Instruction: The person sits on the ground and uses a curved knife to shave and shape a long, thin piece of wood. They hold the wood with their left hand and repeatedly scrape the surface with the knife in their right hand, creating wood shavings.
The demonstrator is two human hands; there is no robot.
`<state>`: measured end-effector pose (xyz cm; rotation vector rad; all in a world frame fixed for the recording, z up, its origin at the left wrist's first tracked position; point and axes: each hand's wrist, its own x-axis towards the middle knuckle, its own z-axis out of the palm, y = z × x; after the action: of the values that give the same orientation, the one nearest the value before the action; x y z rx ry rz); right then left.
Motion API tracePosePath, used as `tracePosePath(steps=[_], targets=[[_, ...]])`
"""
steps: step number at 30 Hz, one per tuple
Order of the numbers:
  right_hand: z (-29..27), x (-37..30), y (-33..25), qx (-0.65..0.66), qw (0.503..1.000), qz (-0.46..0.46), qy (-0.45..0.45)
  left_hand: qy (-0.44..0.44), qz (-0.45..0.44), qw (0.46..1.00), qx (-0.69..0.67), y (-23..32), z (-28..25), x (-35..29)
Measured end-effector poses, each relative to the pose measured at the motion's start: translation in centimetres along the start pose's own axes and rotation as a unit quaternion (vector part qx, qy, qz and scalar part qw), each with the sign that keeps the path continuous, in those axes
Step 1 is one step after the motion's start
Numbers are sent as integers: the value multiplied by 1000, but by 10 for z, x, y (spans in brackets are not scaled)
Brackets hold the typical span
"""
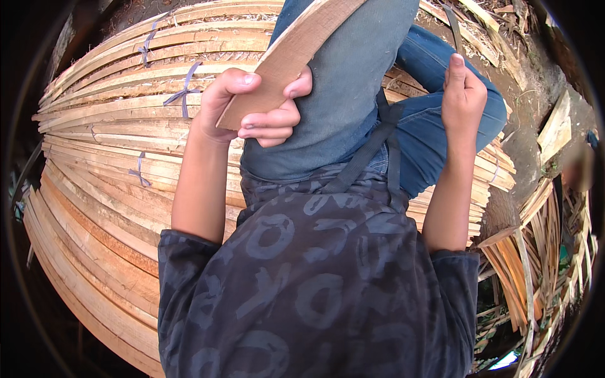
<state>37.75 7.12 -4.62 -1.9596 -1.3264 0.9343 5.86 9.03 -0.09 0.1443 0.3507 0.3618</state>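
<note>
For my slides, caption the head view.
Left hand gripping a board, right hand curled, above jeans and tied wood strips.

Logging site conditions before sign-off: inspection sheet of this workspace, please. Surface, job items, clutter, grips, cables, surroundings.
Surface: wooden strips in rows under and beside blue jeans; purple ties on some.
Job items: wooden board, one end in the left hand, slanting up over the leg.
Clutter: loose wood scraps at right; thin slats piled lower right.
Grips: left grip bare, closed on the board; right grip bare, fingers curled, thumb up. A dark narrow strip shows just beyond that thumb; whether held, cannot tell.
Cables: nothing seen.
Surroundings: brown earth at right; rim dark.
</note>
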Motion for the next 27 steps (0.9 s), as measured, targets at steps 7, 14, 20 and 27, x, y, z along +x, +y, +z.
tracePosePath(steps=[7, 14, 20, 27], targets=[[12, -18, -28, 23, 998, -35, -47, 53, -41, 994, 86, 16, 13, -10], [-3, -25, -48, 41, 995, -65, -70, 212, -72, 925, 306, 30, 47, -12], [1, -24, -58, 40, 986, -136, -84, 316, -61, 848, 421, 18, 49, -13], [9, -40, -73, 3, 984, -128, -123, 278, -74, 891, 351, 10, 48, -5]])
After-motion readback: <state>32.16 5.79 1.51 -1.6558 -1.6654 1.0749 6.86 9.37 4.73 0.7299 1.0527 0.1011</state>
